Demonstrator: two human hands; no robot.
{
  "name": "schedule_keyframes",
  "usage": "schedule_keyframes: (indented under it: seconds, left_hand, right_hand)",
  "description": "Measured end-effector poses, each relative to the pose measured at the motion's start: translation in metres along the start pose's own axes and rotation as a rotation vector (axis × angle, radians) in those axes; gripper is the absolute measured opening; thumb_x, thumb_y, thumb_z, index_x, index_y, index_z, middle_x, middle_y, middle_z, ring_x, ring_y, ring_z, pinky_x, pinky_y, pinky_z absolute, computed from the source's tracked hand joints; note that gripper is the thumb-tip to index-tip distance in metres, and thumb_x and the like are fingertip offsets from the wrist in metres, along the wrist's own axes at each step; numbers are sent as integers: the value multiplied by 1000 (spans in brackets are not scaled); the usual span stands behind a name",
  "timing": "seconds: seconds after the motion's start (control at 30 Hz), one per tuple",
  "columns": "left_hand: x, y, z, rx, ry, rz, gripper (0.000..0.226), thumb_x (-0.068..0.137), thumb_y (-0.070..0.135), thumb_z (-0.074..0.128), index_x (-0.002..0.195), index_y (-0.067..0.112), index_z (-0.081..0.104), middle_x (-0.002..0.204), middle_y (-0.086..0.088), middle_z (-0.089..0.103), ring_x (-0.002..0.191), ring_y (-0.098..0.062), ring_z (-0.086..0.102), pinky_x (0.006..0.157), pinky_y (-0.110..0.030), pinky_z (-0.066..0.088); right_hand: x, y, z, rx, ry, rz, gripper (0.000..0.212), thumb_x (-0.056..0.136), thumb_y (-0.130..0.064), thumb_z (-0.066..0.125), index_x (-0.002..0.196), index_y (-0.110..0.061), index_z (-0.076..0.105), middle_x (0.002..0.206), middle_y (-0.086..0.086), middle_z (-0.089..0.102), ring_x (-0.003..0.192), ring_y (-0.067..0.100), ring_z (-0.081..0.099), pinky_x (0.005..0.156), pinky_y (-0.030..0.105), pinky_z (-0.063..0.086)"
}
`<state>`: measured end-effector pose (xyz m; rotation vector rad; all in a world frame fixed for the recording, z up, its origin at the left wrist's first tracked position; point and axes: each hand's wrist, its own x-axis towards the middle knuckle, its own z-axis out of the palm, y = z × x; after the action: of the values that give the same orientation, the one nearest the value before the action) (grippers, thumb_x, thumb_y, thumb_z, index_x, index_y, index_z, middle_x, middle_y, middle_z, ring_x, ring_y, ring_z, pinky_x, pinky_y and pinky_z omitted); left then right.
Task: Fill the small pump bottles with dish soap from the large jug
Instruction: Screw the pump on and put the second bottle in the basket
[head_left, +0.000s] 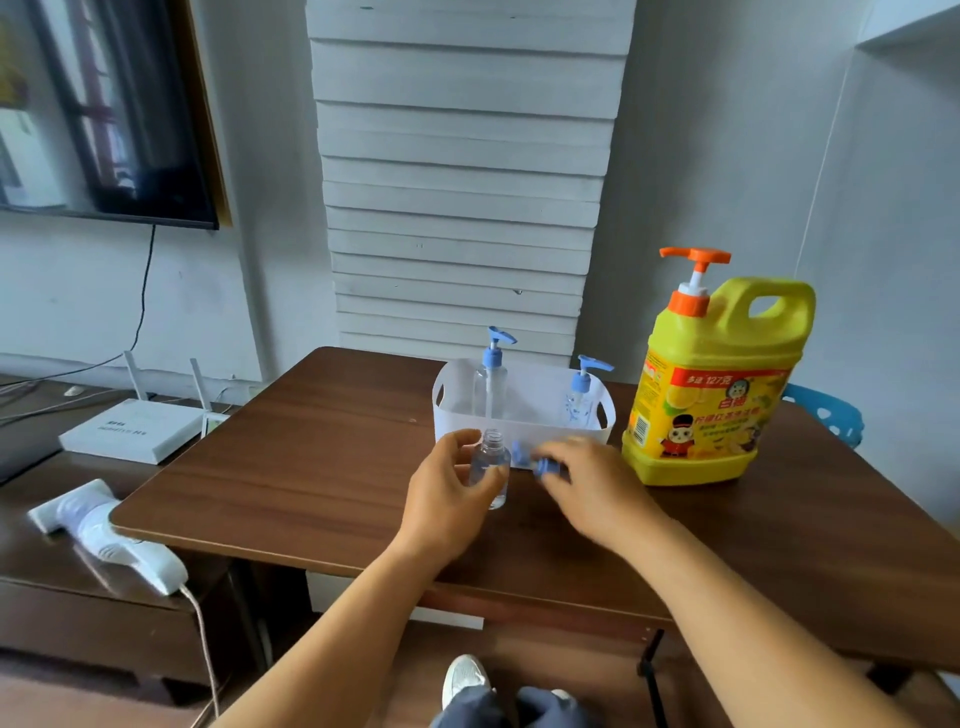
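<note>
A small clear bottle (492, 465) with its top off stands upright on the brown table (291, 467), and my left hand (447, 488) wraps around it. My right hand (587, 483), blurred, holds the bottle's blue pump cap (546, 466) just to the right of the bottle. Behind them a white basket (524, 428) holds two more clear pump bottles with blue tops, a tall one (491, 379) on the left and a shorter one (581, 397) on the right. The large yellow dish soap jug (711, 384) with an orange pump stands at the right of the basket.
A white router (137, 428) and a white handheld device with a cable (111, 540) lie on the low dark cabinet to the left. A blue chair back (831, 413) shows behind the table's right side. A screen hangs on the wall at upper left.
</note>
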<state>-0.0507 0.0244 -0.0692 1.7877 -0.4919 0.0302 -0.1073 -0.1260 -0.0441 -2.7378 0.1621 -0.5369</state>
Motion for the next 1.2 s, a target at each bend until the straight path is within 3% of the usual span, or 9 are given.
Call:
schedule_keyframes:
  seconds: [0.17, 0.23, 0.33, 0.5, 0.67, 0.83, 1.03, 1.2]
  left_hand:
    - [3, 0, 9, 1, -24, -9, 38, 81, 26, 65, 118, 26, 54, 107, 9, 63, 97, -6, 59, 75, -15, 47]
    - [4, 0, 14, -1, -41, -5, 38, 80, 25, 67, 116, 25, 54, 107, 10, 63, 97, -6, 60, 76, -14, 47]
    - [4, 0, 18, 5, -68, 6, 38, 80, 24, 68, 115, 24, 54, 104, 12, 62, 93, -2, 58, 71, -7, 44]
    - [4, -4, 17, 2, -107, 23, 38, 82, 27, 66, 117, 27, 53, 102, 15, 61, 89, 5, 56, 72, -6, 43]
    - [4, -6, 16, 5, -116, 35, 38, 83, 28, 65, 118, 29, 51, 102, 16, 61, 88, 8, 56, 66, 2, 43]
    - [4, -8, 15, 0, -127, 41, 39, 83, 27, 65, 119, 29, 51, 105, 14, 63, 91, 3, 58, 72, -7, 46]
    - [4, -8, 16, -10, -144, 64, 40, 83, 26, 64, 120, 29, 50, 108, 13, 63, 96, -3, 60, 74, -9, 47]
    - [3, -8, 15, -14, -145, 65, 39, 84, 26, 64, 120, 30, 50, 105, 14, 62, 91, 1, 60, 70, -9, 47]
  right_hand:
    - [13, -23, -27, 329, 360, -33, 19, 86, -14, 60, 104, -17, 64, 90, -4, 64, 79, 10, 58, 65, 5, 39]
    - [15, -31, -29, 487, 381, -41, 19, 86, -14, 60, 103, -20, 63, 86, -10, 65, 80, 4, 61, 71, 10, 44]
    - [19, -33, -24, 646, 354, 3, 20, 86, -14, 60, 104, -24, 61, 87, -18, 64, 82, -4, 61, 78, 14, 47]
    - [22, -22, -9, 673, 298, 77, 20, 85, -14, 62, 105, -18, 63, 91, -7, 67, 90, 11, 64, 87, 35, 51]
    - [25, -18, -5, 699, 265, 95, 23, 83, -15, 65, 106, -18, 64, 95, -5, 68, 93, 10, 64, 87, 31, 51]
    - [22, -16, 1, 681, 157, 99, 17, 83, -14, 65, 95, -27, 62, 88, -8, 69, 87, 8, 65, 81, 26, 51]
    - [16, -9, 13, 665, 107, 170, 19, 78, -15, 70, 92, -24, 60, 91, -5, 68, 88, 11, 64, 79, 28, 53]
    - [22, -11, 9, 620, 44, 198, 19, 75, -24, 73, 86, -20, 58, 87, -3, 66, 84, 11, 63, 77, 29, 53]
